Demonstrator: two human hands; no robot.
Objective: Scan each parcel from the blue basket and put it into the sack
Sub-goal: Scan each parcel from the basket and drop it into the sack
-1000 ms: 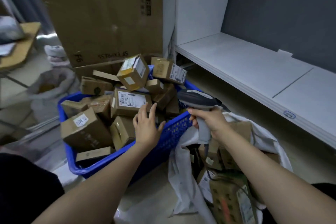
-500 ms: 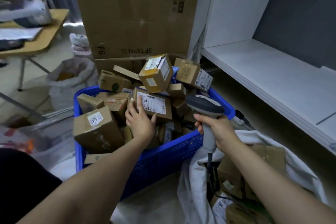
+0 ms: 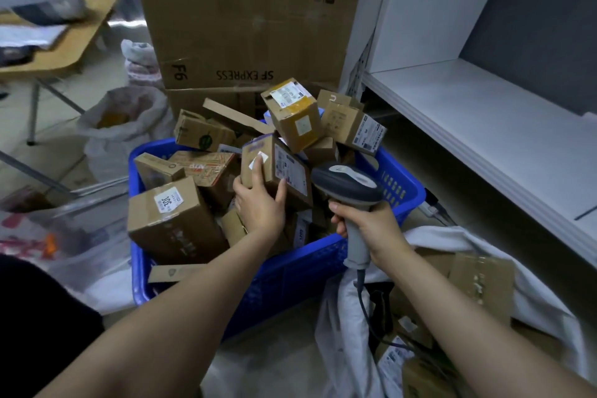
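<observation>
Far left of the blue basket (image 3: pixel 290 281), a wooden table (image 3: pixel 80 42) is cut off by the frame edge, and the grey-white bundle (image 3: pixel 42 0) on it is too blurred to identify. Between that table and the basket slumps a translucent woven bag (image 3: pixel 122 126), its contents only a brownish smear. The basket is rigid plastic with a perforated wall, heaped above its rim with small brown cardboard boxes at all angles, which hide its far rim. At its near left corner sits a labelled box (image 3: pixel 171 223) whose white sticker reads something like 30C (the smaller print is unreadable). Over the basket's middle the left hand (image 3: pixel 258 207) grips the parcel (image 3: pixel 277 171), a tilted cardboard box. The fingers curl on its plain face, the thumb presses its white-labelled face, and the palm hides its lower edge, so I cannot tell whether it rests on the heap. Behind the basket stands a tall carton (image 3: pixel 245 16), its top out of frame. Above the basket's near right corner the right hand (image 3: pixel 371 229) is wrapped fully round the pale grey handle of the scanner (image 3: pixel 347 184), whose dark rounded head sits just beside the parcel's label. Its cable (image 3: pixel 360 297) drops into the sack (image 3: pixel 339 317), crumpled white fabric just right of the basket, holding more boxes partly hidden by the forearm. Farther right runs a smooth white shelf (image 3: pixel 484 119), also cut off.
</observation>
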